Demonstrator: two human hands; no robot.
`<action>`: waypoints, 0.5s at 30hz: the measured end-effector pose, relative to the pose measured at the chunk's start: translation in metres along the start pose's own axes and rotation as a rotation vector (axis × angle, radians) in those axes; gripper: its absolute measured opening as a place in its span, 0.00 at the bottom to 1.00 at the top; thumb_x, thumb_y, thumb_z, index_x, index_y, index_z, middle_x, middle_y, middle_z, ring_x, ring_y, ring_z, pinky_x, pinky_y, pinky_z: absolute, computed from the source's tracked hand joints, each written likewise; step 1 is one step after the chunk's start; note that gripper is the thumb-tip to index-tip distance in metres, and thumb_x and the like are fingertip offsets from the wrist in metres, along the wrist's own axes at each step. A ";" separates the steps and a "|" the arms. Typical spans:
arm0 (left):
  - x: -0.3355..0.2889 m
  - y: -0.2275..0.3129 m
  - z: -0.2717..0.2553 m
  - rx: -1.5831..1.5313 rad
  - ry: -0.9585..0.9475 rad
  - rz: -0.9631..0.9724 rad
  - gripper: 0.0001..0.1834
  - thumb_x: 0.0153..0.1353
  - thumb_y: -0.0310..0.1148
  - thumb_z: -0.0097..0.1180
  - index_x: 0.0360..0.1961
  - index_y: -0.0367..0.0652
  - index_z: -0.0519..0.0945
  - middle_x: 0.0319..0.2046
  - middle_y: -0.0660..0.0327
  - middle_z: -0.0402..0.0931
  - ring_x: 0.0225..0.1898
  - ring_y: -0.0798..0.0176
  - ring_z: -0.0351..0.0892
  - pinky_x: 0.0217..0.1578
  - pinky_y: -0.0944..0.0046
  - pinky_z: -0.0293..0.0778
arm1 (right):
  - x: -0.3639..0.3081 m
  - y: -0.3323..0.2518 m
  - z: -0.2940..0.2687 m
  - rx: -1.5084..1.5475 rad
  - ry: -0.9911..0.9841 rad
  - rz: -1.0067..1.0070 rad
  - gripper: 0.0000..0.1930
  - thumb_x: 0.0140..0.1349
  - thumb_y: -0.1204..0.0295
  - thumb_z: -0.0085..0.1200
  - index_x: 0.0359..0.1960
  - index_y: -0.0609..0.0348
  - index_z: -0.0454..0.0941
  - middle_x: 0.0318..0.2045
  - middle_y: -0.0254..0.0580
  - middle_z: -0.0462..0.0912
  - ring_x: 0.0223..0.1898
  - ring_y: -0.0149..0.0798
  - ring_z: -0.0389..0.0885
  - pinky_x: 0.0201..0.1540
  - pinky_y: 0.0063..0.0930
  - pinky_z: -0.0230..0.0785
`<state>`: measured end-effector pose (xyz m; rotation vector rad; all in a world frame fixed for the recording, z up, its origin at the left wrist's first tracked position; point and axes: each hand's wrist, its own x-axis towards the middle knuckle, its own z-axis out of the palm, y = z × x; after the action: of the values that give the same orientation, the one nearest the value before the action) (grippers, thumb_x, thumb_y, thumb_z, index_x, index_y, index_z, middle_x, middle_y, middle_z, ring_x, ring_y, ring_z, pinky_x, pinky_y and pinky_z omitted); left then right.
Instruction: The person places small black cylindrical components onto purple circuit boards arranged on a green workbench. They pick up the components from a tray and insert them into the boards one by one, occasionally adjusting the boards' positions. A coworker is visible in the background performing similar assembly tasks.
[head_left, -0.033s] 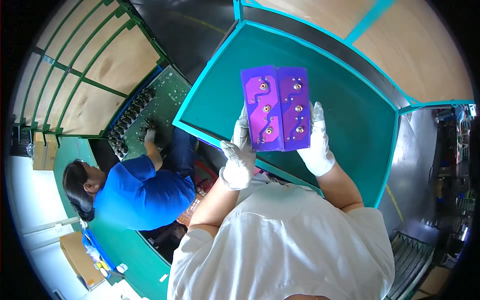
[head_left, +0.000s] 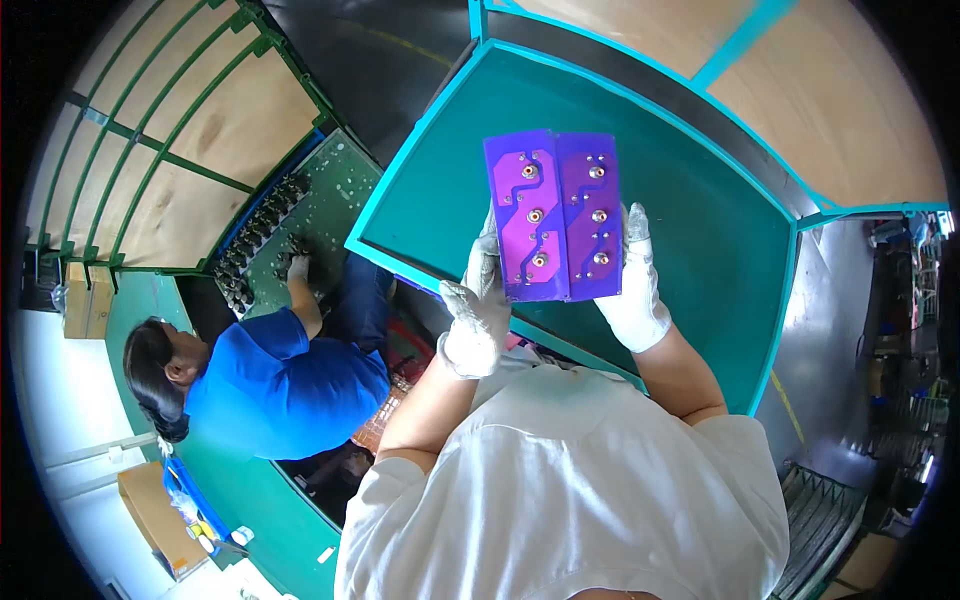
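Observation:
A purple circuit board (head_left: 548,215) is held up in front of me, over the green tabletop (head_left: 700,270). A seam runs down its middle, with lighter pink-purple patches and two columns of round metal fittings. My left hand (head_left: 475,322), in a white glove, grips the board's left edge; some of its fingers are hidden behind the board. On the opposite edge, my right hand (head_left: 638,292), gloved in white too, holds the board with its fingers partly out of sight.
Turquoise rails edge the table, with a wooden panel (head_left: 830,100) beyond. At left, a person in a blue shirt (head_left: 280,385) sits at another bench, one hand among rows of small dark parts (head_left: 265,220). Cardboard boxes (head_left: 160,515) stand at far left, a grey rack (head_left: 820,530) at lower right.

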<state>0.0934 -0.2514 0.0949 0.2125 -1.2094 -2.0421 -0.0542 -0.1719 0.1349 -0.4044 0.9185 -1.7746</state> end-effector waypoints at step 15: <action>-0.022 -0.019 -0.034 0.301 -0.041 0.279 0.41 0.51 0.17 0.57 0.66 0.39 0.52 0.57 0.54 0.67 0.58 0.62 0.70 0.57 0.59 0.68 | 0.000 0.015 0.027 -0.013 0.112 0.071 0.27 0.72 0.47 0.35 0.60 0.54 0.66 0.52 0.38 0.75 0.53 0.34 0.75 0.57 0.34 0.69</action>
<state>0.1154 -0.2546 0.0561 0.1351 -1.4814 -1.6294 -0.0273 -0.1844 0.1413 -0.2801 1.0112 -1.7411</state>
